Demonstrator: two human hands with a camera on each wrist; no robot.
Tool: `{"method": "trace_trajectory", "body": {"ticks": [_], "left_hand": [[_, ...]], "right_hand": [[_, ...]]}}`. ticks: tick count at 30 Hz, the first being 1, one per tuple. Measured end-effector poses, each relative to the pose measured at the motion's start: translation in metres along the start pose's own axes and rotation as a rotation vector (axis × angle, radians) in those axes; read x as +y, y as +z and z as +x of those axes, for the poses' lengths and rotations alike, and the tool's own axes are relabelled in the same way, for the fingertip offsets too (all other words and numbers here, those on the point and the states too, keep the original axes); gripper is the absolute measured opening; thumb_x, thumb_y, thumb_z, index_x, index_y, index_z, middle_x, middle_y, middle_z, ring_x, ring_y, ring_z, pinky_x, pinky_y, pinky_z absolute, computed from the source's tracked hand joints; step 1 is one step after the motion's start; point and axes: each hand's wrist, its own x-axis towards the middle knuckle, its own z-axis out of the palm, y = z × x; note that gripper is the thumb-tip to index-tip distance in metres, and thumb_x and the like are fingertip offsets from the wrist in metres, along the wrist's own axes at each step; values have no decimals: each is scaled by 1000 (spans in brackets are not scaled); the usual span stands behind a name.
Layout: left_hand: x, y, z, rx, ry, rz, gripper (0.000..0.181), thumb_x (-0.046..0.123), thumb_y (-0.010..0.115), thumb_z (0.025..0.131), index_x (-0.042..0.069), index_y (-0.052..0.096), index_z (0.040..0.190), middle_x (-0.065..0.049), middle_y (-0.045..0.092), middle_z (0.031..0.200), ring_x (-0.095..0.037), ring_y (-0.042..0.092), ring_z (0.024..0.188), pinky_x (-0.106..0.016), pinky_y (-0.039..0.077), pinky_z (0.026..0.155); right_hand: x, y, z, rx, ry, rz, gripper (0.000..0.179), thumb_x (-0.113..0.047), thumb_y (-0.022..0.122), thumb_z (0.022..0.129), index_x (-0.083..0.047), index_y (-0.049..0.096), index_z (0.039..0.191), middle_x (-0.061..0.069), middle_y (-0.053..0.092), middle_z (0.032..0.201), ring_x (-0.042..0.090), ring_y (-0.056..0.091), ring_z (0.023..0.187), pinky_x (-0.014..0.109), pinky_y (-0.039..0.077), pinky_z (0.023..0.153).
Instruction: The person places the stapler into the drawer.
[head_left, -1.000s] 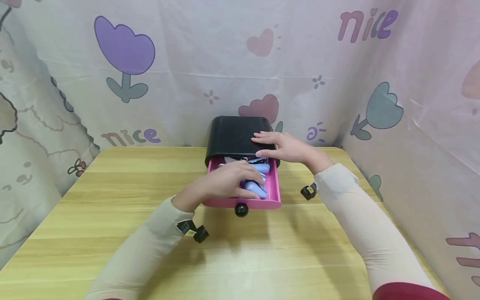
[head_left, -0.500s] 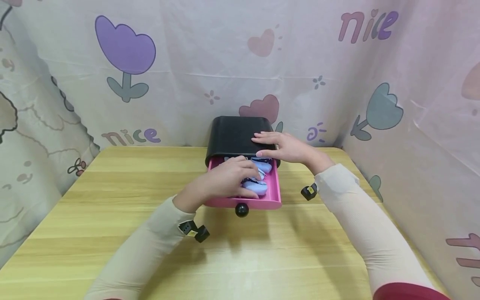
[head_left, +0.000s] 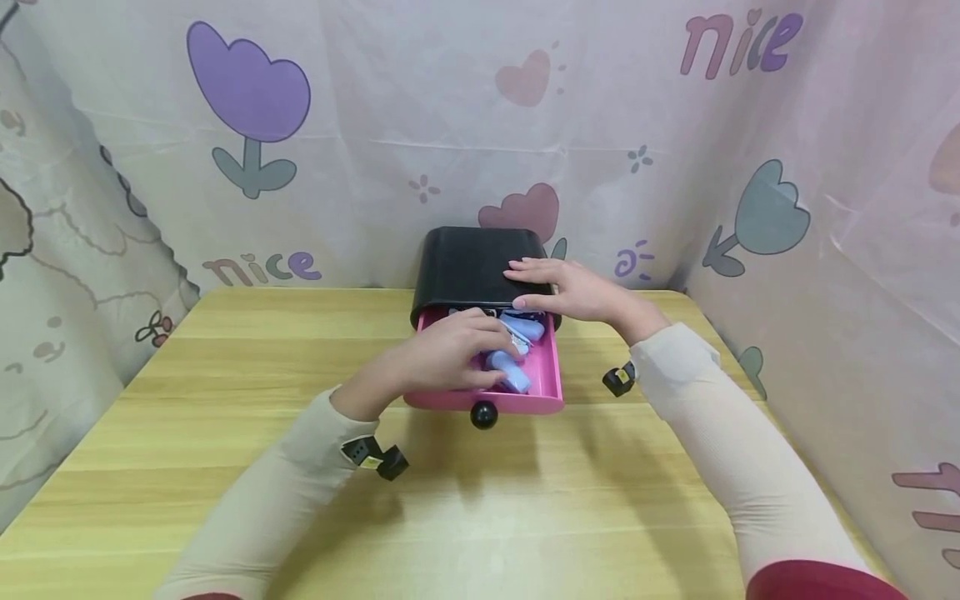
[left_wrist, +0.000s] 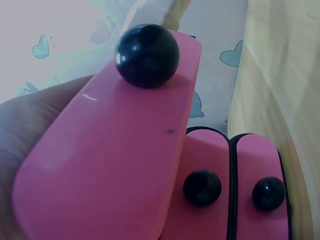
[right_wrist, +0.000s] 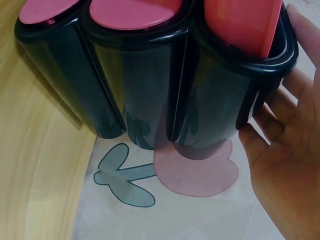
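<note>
Pale-sleeved left hand (head_left: 450, 358) reaches into the pulled-out pink drawer (head_left: 542, 398), fingers curled round blue items (head_left: 510, 371) lying inside. Right hand (head_left: 577, 293) rests flat, fingers straight, on the black drawer cabinet (head_left: 468, 262) at the far edge of the wooden table (head_left: 225, 417).

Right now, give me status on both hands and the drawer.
Left hand inside open pink drawer, on blue items. Right hand flat on black cabinet. Nothing blocking.
</note>
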Motion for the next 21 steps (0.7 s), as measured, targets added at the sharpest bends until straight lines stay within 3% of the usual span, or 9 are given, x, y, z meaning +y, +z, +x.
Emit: {"method": "trace_trajectory", "body": {"ticks": [10,21], "left_hand": [[0,-6,-15,9,-64,-26,29,30,75,87,20,72,114,2,65,119,-20,53,116,-41,43,102],[11,-8,-43,117,-68,-43,31,30,73,89,17,70,117,0,65,120,-20,55,116,-42,47,98]], "right_hand": [[-1,-1,0,1,18,-6,63,-55,59,92,-26,47,146,-6,34,155,16,22,146,55,19,114],[-1,1,-1,11,14,-6,63,-55,60,92,-25,48,146,-5,35,155,16,23,145,55,20,114]]}}
